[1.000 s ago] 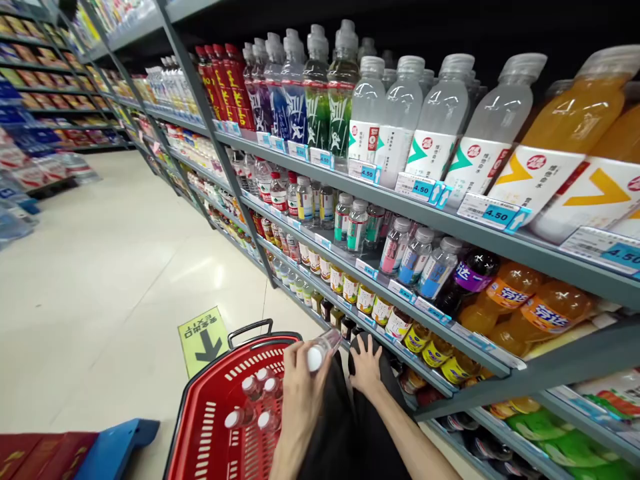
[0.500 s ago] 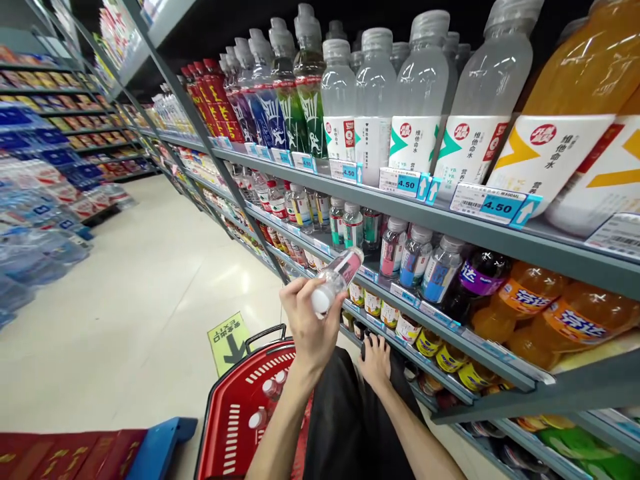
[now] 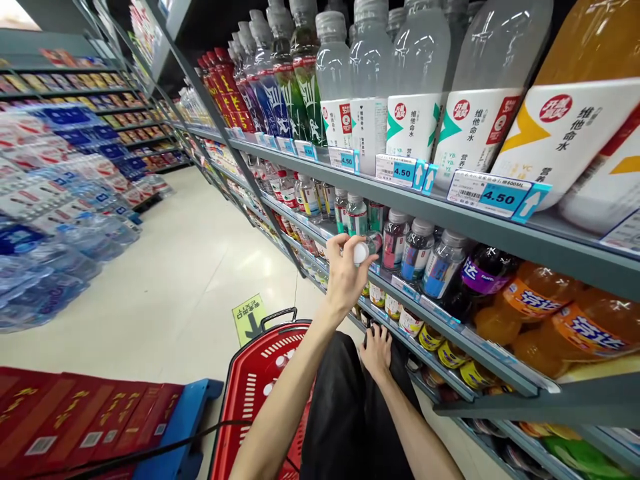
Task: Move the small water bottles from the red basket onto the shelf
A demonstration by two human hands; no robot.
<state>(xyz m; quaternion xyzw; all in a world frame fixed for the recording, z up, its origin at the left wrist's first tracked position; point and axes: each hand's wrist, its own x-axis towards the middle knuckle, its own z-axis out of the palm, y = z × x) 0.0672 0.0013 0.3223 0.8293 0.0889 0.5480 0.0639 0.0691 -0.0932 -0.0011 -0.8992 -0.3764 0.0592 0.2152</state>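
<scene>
My left hand is closed round a small clear bottle with a white cap. The bottle lies tilted, its cap toward me and its base pointing at the middle shelf. Just right of it on that shelf stands a bottle with a pink label, then bottles with blue labels. Behind the hand are bottles with green labels. My right hand rests on my knee in dark trousers, fingers spread, holding nothing. Below my left forearm stands a red shopping basket with white-capped bottles inside, partly hidden.
The upper shelf edge carries price tags and tall drink bottles. Orange soda bottles lie at the right. Red boxes sit on a blue pallet at lower left. Stacked water packs stand across the aisle floor.
My left hand has moved right and forward toward the middle shelf with the bottle, whose base now points at the shelf. My right hand stays on the knee. The camera view has shifted.
</scene>
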